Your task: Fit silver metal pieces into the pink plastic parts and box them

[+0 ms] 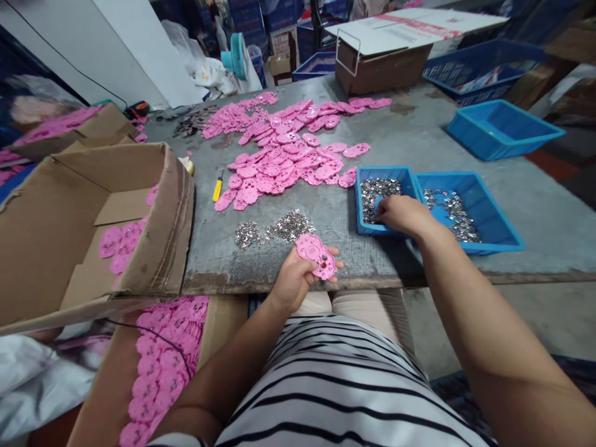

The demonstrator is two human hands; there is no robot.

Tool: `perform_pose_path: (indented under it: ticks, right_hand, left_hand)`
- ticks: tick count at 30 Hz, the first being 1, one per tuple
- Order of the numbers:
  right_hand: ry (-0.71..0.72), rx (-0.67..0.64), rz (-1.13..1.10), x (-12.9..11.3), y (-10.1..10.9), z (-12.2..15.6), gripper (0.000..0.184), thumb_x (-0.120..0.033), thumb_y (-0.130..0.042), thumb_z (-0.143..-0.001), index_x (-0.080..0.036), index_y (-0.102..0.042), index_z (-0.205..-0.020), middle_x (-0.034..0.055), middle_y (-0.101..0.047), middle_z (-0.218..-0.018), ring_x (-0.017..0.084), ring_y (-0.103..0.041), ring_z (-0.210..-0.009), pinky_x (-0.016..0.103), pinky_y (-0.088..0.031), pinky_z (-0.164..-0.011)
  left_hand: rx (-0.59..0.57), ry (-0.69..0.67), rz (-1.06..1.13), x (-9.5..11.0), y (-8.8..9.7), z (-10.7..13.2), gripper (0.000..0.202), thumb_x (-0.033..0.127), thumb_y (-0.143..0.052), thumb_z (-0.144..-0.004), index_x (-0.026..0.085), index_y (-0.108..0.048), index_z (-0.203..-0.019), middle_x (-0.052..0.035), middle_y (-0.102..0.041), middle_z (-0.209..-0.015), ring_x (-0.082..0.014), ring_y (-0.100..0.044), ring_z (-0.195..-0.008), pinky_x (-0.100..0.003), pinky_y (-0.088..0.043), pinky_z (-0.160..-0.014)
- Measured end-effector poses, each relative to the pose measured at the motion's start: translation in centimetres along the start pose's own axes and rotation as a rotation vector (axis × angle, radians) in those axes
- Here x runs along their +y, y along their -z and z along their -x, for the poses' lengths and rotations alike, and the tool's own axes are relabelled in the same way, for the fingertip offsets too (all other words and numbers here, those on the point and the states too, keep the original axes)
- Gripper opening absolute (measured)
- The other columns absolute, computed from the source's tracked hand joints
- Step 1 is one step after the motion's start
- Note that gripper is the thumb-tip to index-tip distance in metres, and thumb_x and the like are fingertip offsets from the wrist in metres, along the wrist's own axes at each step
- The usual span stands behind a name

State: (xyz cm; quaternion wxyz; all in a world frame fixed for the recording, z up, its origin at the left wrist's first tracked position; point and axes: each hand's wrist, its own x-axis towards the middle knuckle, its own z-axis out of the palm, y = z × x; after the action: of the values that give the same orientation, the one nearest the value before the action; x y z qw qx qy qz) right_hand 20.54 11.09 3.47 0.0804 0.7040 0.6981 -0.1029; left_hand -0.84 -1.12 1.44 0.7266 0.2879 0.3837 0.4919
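Observation:
My left hand [295, 276] grips a pink plastic piece [313, 248] at the front edge of the table, thumb on top and fingers beneath. The piece is flat with a scalloped outline and holes. My right hand [403, 213] reaches into a blue tray [386, 172] of small shiny metal parts [371, 194]. Its fingertips are down among the parts, closed together, and what they pinch is hidden. Adjoining on the right is a second blue tray [500, 231] with more metal parts. Two small heaps of metal parts [291, 225] lie on the table beyond my left hand.
Many pink pieces [279, 164] are piled mid-table, beside a yellow-handled screwdriver [217, 188]. A cardboard box [172, 217] holding pink pieces stands at left, with another box of them below. A third blue tray [505, 127] and a lidded brown carton [379, 68] sit farther back.

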Motion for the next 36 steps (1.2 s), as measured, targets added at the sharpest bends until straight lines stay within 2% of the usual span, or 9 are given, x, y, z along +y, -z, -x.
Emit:
perform_pose_path:
  ticks: [4,7,11,14,22,26,30,33,36]
  right_hand:
    - [-0.001,0.025,0.03,0.2,0.0,0.2,0.025,-0.022,-0.049,-0.084,-0.015,-0.071,-0.094,0.0174,-0.069,-0.104,0.031,-0.065,-0.098,0.034,-0.046,-0.07]
    - [-0.004,0.094,-0.01,0.5,-0.2,0.3,0.026,-0.017,-0.047,-0.083,-0.015,-0.068,-0.098,0.0166,-0.069,-0.103,0.03,-0.065,-0.095,0.033,-0.045,-0.069]
    - [-0.008,0.196,-0.122,1.0,-0.8,0.1,0.021,-0.014,-0.051,-0.078,-0.016,-0.067,-0.091,0.0138,-0.07,-0.094,0.029,-0.065,-0.09,0.031,-0.043,-0.067]
    - [0.006,0.263,-0.19,1.3,-1.3,-0.1,0.023,-0.015,-0.052,-0.077,-0.018,-0.067,-0.094,0.0115,-0.071,-0.094,0.027,-0.065,-0.087,0.03,-0.043,-0.067]
    - [0.016,0.329,-0.322,1.7,-2.0,-0.3,0.016,-0.018,-0.057,-0.073,-0.021,-0.068,-0.085,0.0064,-0.071,-0.085,0.025,-0.064,-0.082,0.03,-0.044,-0.069]
    - [-0.002,0.413,-0.497,1.9,-1.8,0.1,0.014,-0.015,-0.058,-0.07,-0.02,-0.065,-0.081,0.0057,-0.07,-0.084,0.023,-0.064,-0.079,0.031,-0.046,-0.072]
    - [-0.001,0.518,-0.755,1.6,-1.5,1.4,0.011,-0.018,-0.059,-0.072,-0.019,-0.064,-0.081,0.0059,-0.07,-0.084,0.02,-0.062,-0.076,0.032,-0.047,-0.073]
    - [0.063,0.469,-0.987,0.4,-1.6,3.2,0.01,-0.028,-0.063,-0.071,-0.02,-0.063,-0.077,0.0042,-0.067,-0.077,0.018,-0.059,-0.067,0.031,-0.047,-0.064]
    - [0.261,0.306,-1.126,-1.7,-2.1,5.5,0.02,-0.04,-0.068,-0.069,-0.021,-0.062,-0.07,0.0022,-0.065,-0.07,0.017,-0.056,-0.061,0.029,-0.045,-0.057]
  left_hand:
    - [0.003,0.01,0.008,0.1,0.2,-0.1,0.036,0.015,-0.056,-0.062,0.016,-0.051,-0.097,-0.0077,-0.072,-0.089,-0.0233,-0.069,-0.079,-0.026,-0.052,-0.054]
    - [0.005,0.014,-0.007,0.0,0.1,-0.2,0.032,0.015,-0.056,-0.062,0.016,-0.052,-0.094,-0.0086,-0.072,-0.089,-0.0226,-0.069,-0.078,-0.025,-0.051,-0.052]
    - [0.002,0.023,-0.016,-0.4,0.4,-0.5,0.032,0.014,-0.056,-0.061,0.015,-0.053,-0.094,-0.0095,-0.072,-0.092,-0.0226,-0.068,-0.078,-0.025,-0.05,-0.052]
    - [0.041,0.02,-0.032,-1.1,1.1,-0.8,0.033,0.013,-0.056,-0.061,0.015,-0.053,-0.093,-0.0092,-0.071,-0.09,-0.0226,-0.068,-0.076,-0.025,-0.049,-0.051]
    - [0.05,0.001,0.005,-1.7,2.0,-1.5,0.034,0.012,-0.059,-0.06,0.016,-0.051,-0.093,-0.0063,-0.071,-0.086,-0.0225,-0.069,-0.075,-0.026,-0.05,-0.052]
    - [0.035,0.002,-0.004,-1.6,1.9,-1.4,0.035,0.012,-0.06,-0.06,0.016,-0.05,-0.093,-0.0053,-0.071,-0.085,-0.022,-0.069,-0.075,-0.026,-0.05,-0.052]
    - [0.03,-0.006,0.003,-1.5,1.9,-1.4,0.036,0.012,-0.059,-0.06,0.016,-0.05,-0.095,-0.0052,-0.071,-0.086,-0.0208,-0.068,-0.075,-0.026,-0.05,-0.054]
    - [0.048,-0.006,0.014,-1.3,1.6,-1.4,0.037,0.012,-0.06,-0.061,0.016,-0.049,-0.095,-0.0057,-0.071,-0.085,-0.021,-0.069,-0.075,-0.026,-0.049,-0.053]
    - [0.054,-0.024,0.001,-1.0,1.0,-1.3,0.038,0.018,-0.065,-0.062,0.017,-0.049,-0.097,-0.0054,-0.07,-0.083,-0.0213,-0.068,-0.072,-0.025,-0.048,-0.05]
